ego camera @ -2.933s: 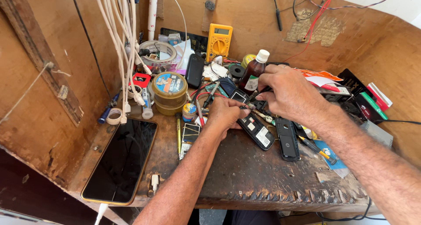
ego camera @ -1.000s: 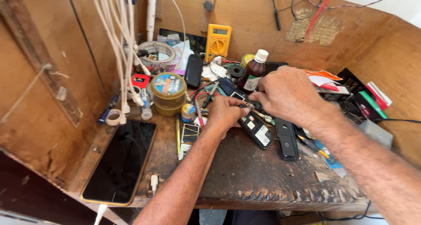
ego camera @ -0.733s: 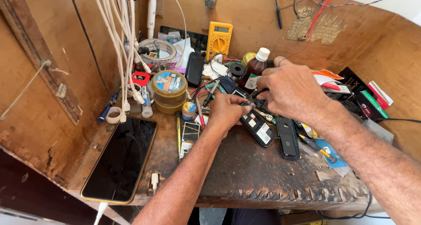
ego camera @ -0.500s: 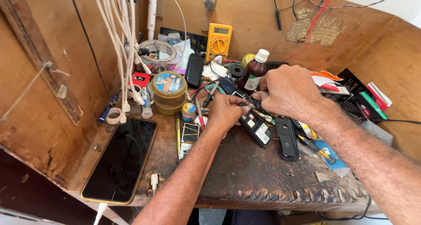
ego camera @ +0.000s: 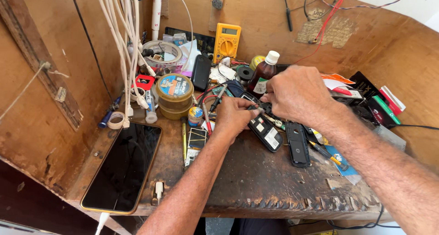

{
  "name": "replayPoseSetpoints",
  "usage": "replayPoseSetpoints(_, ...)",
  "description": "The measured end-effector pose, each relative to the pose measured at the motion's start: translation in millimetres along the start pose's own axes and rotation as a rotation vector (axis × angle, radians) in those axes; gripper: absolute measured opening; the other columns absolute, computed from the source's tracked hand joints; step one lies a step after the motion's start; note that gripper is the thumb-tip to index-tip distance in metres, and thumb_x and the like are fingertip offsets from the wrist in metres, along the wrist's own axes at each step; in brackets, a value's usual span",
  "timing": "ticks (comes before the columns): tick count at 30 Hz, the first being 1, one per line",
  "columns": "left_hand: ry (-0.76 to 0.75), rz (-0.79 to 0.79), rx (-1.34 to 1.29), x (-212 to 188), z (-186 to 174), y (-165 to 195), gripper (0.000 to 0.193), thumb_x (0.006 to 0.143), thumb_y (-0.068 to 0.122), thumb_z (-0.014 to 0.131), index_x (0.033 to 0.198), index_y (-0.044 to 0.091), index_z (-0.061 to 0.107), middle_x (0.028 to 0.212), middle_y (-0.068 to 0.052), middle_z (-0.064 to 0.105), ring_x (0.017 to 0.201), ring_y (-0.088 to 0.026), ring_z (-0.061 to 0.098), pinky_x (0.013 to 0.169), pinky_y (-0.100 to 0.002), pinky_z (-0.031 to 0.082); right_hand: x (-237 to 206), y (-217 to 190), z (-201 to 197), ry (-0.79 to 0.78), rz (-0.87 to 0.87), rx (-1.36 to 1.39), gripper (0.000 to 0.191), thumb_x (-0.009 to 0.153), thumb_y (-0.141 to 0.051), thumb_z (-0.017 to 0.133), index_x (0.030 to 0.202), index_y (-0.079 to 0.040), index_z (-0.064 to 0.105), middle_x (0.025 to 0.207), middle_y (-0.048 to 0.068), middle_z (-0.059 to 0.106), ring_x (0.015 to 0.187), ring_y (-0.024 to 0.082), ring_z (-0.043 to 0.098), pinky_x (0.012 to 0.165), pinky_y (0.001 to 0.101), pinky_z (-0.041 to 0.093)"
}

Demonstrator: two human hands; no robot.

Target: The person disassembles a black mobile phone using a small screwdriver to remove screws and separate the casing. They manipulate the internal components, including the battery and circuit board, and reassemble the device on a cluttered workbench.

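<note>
My left hand (ego camera: 235, 117) rests on the wooden bench (ego camera: 256, 184) and pins the end of a small opened black phone (ego camera: 265, 133). My right hand (ego camera: 295, 94) hovers just above and to the right of it, fingers pinched on a thin metal tool (ego camera: 257, 108) whose tip meets the phone near my left fingertips. A black back cover (ego camera: 297, 143) lies to the right of the phone.
A large dark smartphone (ego camera: 124, 164) lies at the front left, plugged into a white cable. Stacked round tins (ego camera: 174, 95), a yellow multimeter (ego camera: 226, 41), a brown bottle (ego camera: 264, 72), a tape roll (ego camera: 161, 51), hanging white cables (ego camera: 128, 52) and small boxes (ego camera: 382, 104) crowd the back.
Both hands stay on the small phone with only slight shifts of the right hand and tool. The rest of the bench is unchanged.
</note>
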State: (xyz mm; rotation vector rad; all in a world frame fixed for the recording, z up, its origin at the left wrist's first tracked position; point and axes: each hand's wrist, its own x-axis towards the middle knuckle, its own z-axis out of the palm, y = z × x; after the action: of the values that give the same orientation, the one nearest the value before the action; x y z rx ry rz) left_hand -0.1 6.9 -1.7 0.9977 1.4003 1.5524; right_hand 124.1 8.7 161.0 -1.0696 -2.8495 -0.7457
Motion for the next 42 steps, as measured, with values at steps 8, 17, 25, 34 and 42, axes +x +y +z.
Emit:
replayPoseSetpoints(8, -0.062, 0.031, -0.116, 4, 0, -3, 0.019, 0.081, 0.004, 0.079, 0.1, 0.003, 0.079, 0.085, -0.003, 0.079, 0.066, -0.009, 0.072, 0.049, -0.025, 0.059, -4, 4, -5, 0.021, -0.032, 0.095, 0.02, 0.075, -0.031, 0.081, 0.082, -0.012, 0.08, 0.076, 0.015, 0.072, 0.075, 0.037, 0.071, 0.066, 0.0513, 0.056)
replayPoseSetpoints(17, -0.051, 0.053, -0.085, 2, 0, -4, 0.02, 0.081, 0.004, 0.079, 0.1, -0.002, 0.078, 0.084, -0.006, 0.079, 0.064, -0.009, 0.071, 0.048, -0.025, 0.057, 0, -3, -2, 0.063, -0.048, 0.005, 0.022, 0.073, -0.033, 0.083, 0.08, -0.012, 0.08, 0.07, 0.017, 0.071, 0.073, 0.037, 0.07, 0.063, 0.0512, 0.054)
replayPoseSetpoints(25, -0.072, 0.072, -0.073, 1, 0, -7, 0.02, 0.081, 0.004, 0.08, 0.1, -0.002, 0.078, 0.083, -0.006, 0.079, 0.064, -0.009, 0.07, 0.049, -0.025, 0.057, -1, -7, 0, -0.025, 0.065, -0.003, 0.034, 0.085, -0.045, 0.075, 0.079, -0.011, 0.081, 0.069, 0.018, 0.071, 0.068, 0.037, 0.072, 0.064, 0.0504, 0.056)
replayPoseSetpoints(34, 0.024, 0.172, -0.323, 3, -13, 12, 0.022, 0.087, 0.003, 0.072, 0.109, 0.0, 0.077, 0.088, -0.005, 0.079, 0.07, -0.008, 0.07, 0.057, -0.021, 0.053, -35, 32, 16, 0.084, 0.492, 0.412, 0.031, 0.092, -0.041, 0.07, 0.101, -0.013, 0.08, 0.085, 0.014, 0.076, 0.078, 0.035, 0.074, 0.074, 0.0487, 0.057)
replayPoseSetpoints(42, 0.171, 0.228, -0.453, 0, -24, 18, 0.025, 0.091, 0.008, 0.072, 0.115, 0.0, 0.076, 0.095, -0.005, 0.078, 0.077, -0.005, 0.069, 0.058, -0.02, 0.048, -77, -17, 88, 0.097, 0.605, 0.562, 0.018, 0.085, -0.022, 0.078, 0.089, -0.004, 0.08, 0.097, 0.018, 0.072, 0.082, 0.03, 0.072, 0.079, 0.0444, 0.058)
